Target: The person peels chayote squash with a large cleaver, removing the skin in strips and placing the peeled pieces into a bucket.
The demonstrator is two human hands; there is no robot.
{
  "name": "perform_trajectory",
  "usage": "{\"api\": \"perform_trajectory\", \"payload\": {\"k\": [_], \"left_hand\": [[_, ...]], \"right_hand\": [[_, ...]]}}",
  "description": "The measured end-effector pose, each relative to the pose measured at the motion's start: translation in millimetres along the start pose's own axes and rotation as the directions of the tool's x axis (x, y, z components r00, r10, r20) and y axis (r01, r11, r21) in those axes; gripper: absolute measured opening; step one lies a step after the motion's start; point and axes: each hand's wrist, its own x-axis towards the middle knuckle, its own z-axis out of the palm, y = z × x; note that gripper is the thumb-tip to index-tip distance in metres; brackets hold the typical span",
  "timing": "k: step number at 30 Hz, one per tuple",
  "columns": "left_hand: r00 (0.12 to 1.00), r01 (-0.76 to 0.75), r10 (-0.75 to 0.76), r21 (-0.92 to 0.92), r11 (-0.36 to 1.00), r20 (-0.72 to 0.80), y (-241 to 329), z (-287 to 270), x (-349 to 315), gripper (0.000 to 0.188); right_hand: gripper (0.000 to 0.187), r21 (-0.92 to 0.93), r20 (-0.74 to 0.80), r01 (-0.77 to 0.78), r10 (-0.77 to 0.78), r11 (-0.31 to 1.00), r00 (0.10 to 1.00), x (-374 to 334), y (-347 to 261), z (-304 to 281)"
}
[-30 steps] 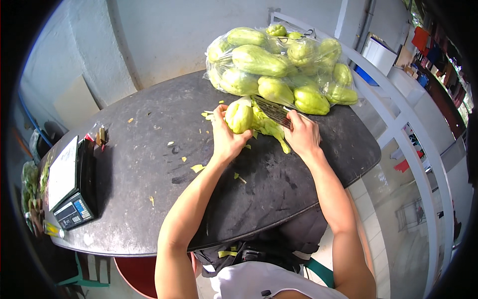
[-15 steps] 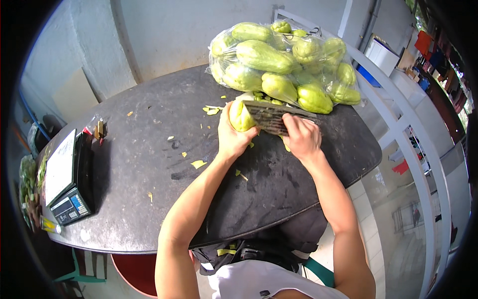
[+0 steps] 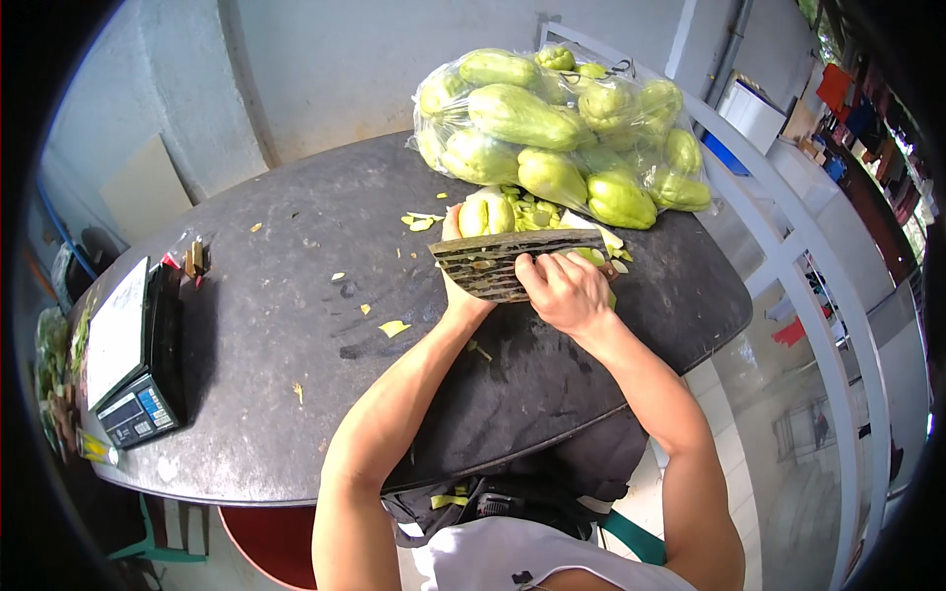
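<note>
My left hand (image 3: 459,286) is wrapped round a pale green chayote (image 3: 485,211) above the table. Its fingers are largely hidden behind the wide, dark, streaked blade of a cleaver (image 3: 483,266). My right hand (image 3: 570,292) is closed on the cleaver at its right side, and the handle is covered by the fingers. The blade spans the near side of the chayote; I cannot tell whether it touches it. Just beyond lies a heap of green slices and peelings (image 3: 540,213). Behind that sits a clear plastic bag (image 3: 532,113) full of chayotes.
The dark oval table (image 3: 266,325) has scattered green scraps on it. A weighing scale (image 3: 140,364) with a white top stands at its left end. A grey metal railing (image 3: 788,246) runs along the right. Below the near edge is a red tub (image 3: 271,542).
My right hand has brought the cleaver left and toward me, so its blade now covers part of my left hand. The heap of slices shows more.
</note>
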Motion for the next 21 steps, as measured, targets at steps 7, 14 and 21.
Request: {"api": "perform_trajectory", "payload": {"k": [7, 14, 21], "left_hand": [[0.997, -0.07, 0.074, 0.202, 0.977, -0.012, -15, 1, 2, 0.087], [0.976, 0.21, -0.216, -0.326, 0.922, 0.019, 25, -1, 19, 0.053], [0.958, 0.271, -0.286, -0.355, 0.895, 0.011, 7, 2, 13, 0.048]], "right_hand": [[0.016, -0.012, 0.003, 0.022, -0.022, 1.0, 1.0, 6, -1, 3], [0.013, -0.002, 0.011, 0.054, -0.054, 0.999, 0.999, 4, 2, 2], [0.012, -0.004, 0.077, 0.097, -0.096, 0.995, 0.992, 7, -8, -5]]}}
